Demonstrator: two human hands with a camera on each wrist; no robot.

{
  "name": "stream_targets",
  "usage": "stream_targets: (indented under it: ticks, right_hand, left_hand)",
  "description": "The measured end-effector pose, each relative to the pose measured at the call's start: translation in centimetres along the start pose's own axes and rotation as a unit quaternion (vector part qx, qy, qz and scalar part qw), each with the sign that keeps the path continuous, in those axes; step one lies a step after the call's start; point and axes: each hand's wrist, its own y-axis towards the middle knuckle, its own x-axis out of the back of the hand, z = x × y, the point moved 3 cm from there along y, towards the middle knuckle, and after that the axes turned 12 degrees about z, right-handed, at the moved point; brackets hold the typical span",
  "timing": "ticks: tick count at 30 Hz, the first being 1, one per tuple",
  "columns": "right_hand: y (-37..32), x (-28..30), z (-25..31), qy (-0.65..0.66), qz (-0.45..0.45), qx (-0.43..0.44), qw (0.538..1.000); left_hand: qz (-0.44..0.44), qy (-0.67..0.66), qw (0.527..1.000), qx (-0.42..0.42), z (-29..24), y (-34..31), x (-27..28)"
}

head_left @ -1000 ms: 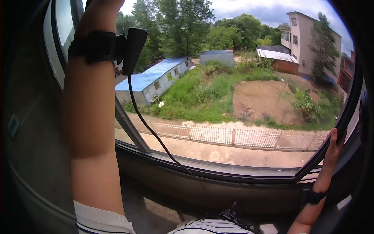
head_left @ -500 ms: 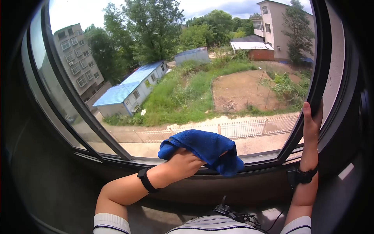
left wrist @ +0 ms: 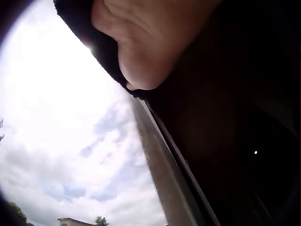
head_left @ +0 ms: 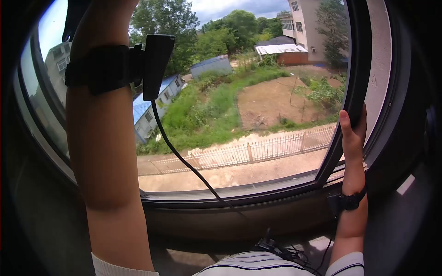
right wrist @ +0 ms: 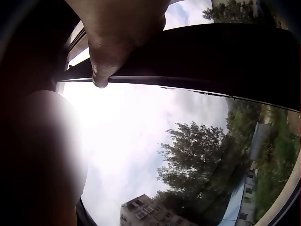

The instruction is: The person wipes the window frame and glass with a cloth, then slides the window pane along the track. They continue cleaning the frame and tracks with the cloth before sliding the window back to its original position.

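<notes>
My left arm reaches up past the top edge of the head view, so the hand shows only in the left wrist view. There my left hand (left wrist: 150,42) holds a cloth (left wrist: 104,49) against the upper window pane, beside the frame strip (left wrist: 162,160). The cloth looks dark against the bright sky; most of my fingers are hidden. At the right, my right hand (head_left: 353,138) grips the upright dark edge of the window sash (head_left: 360,60). Its thumb lies on the near side while the other fingers go behind the bar.
A black device (head_left: 159,66) is strapped to my left wrist, its cable (head_left: 179,156) hanging down across the pane. The window sill (head_left: 258,198) runs along below. Cables (head_left: 285,253) lie at my waist. Outside are a fence (head_left: 248,153), grass and buildings.
Half a second ago my left hand was low at the sill with the blue cloth; now it is raised high again. My right hand keeps its grip on the sash, while the view has shifted.
</notes>
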Motion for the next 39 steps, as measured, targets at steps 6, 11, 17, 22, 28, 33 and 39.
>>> stream_targets:
  ticks: [6, 11, 17, 22, 28, 33, 39]
  right_hand:
    - [0.3, -0.2, 0.4, -0.014, 0.002, -0.006, 1.0]
    - [0.4, -0.4, 0.0, -0.03, 0.024, -0.003, 0.999]
    - [0.6, -0.7, -0.6, 0.052, -0.019, -0.013, 0.998]
    - [0.6, -0.8, -0.5, 0.077, -0.011, -0.026, 0.997]
    - [0.9, -0.8, -0.4, 0.058, -0.019, 0.028, 0.998]
    - [0.9, -0.7, 0.0, 0.049, 0.008, 0.013, 0.999]
    - [1.2, -0.3, 0.5, -0.355, -0.047, 0.276, 0.892]
  left_hand:
    - [0.177, -0.055, 0.967, -0.174, -11.0, -17.6, -0.5]
    - [0.394, -0.301, 0.826, -0.269, -15.6, -36.6, -1.3]
    - [0.356, -0.303, 0.854, -0.227, -14.2, -28.3, -2.4]
    - [0.154, -0.161, 0.97, -0.102, -12.9, -10.2, -2.8]
    - [-0.174, -0.039, 0.961, -0.213, -15.5, -3.6, -4.3]
    - [-0.068, -0.164, 0.969, -0.174, -19.9, -14.5, -6.1]
    - [0.178, -0.188, 0.949, -0.182, -22.2, -22.1, -4.2]
